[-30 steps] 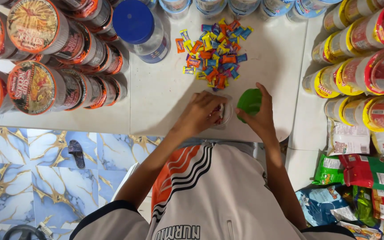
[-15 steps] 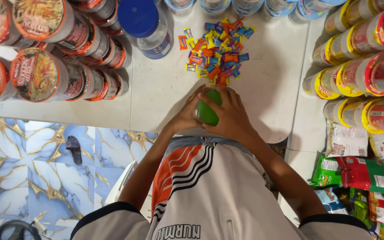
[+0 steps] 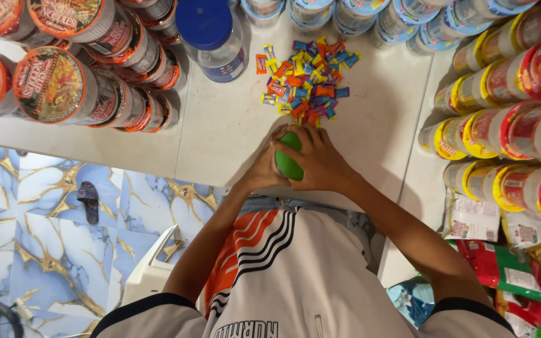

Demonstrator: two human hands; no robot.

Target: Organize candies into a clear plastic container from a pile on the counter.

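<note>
Hands meet at the centre of the white bench (image 3: 220, 134): the left hand (image 3: 264, 168) and the right hand (image 3: 320, 164) are both curled and pressed around one green lid (image 3: 288, 164), fingers wrapped over its edges, thumbs close together. What lies under the lid is hidden by the hands.

Just beyond the fingertips, at 12 o'clock, lies one heap of small wrapped candies (image 3: 306, 82) in yellow, orange, blue, purple and green; they overlap too much to count. One orange candy lies a little apart on the heap's 9 o'clock side.

At 11 o'clock stands one clear plastic jar with a blue screw lid (image 3: 209, 32).

At 9 to 10 o'clock, round noodle cups (image 3: 54, 84) with orange-red printed tops lie stacked on their sides; four tops face the camera, more rows run behind.

At 2 to 3 o'clock, rows of red cups with yellow rims (image 3: 508, 131) are stacked likewise. Along 12 to 1 o'clock runs a row of pale blue-rimmed cups (image 3: 358, 15).

At 4 o'clock, flat green and red snack packets (image 3: 521, 275) lie piled.

At 8 o'clock, one dark sandal (image 3: 87, 200) rests on the blue marbled floor (image 3: 26, 244).
</note>
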